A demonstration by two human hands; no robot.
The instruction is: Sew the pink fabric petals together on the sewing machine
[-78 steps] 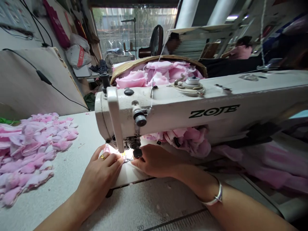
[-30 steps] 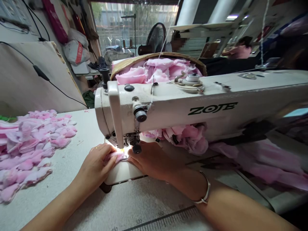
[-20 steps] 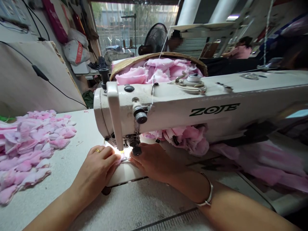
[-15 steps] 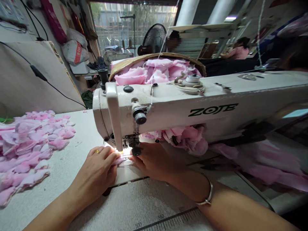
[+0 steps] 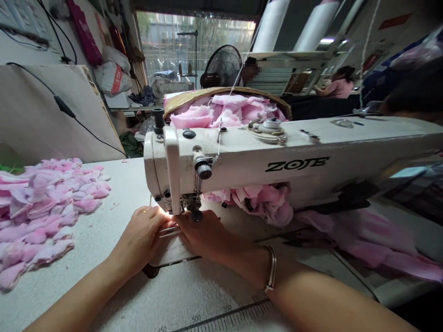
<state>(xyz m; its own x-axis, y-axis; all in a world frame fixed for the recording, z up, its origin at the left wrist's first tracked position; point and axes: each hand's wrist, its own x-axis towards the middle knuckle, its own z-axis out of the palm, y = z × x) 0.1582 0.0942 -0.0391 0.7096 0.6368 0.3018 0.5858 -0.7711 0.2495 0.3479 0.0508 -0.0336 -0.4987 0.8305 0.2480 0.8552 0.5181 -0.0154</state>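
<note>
A white ZOJE sewing machine spans the view, with its needle area lit low on the left. My left hand, wearing a ring, is closed with curled fingers on a small piece of pink fabric beside the needle. From the other side, my right hand has its fingers bent inward under the machine head, closed at the same fabric. Most of that piece is hidden by the hands and the presser area. A bracelet circles the right wrist.
Pink fabric pieces are heaped on the table's left. More bunched pink fabric lies under the machine arm, and a full container stands behind. A ruler strip runs along the front. Two people sit farther back.
My right hand has moved left, closer to my left hand at the needle. Less of the pink piece shows between them. The view has shifted slightly.
</note>
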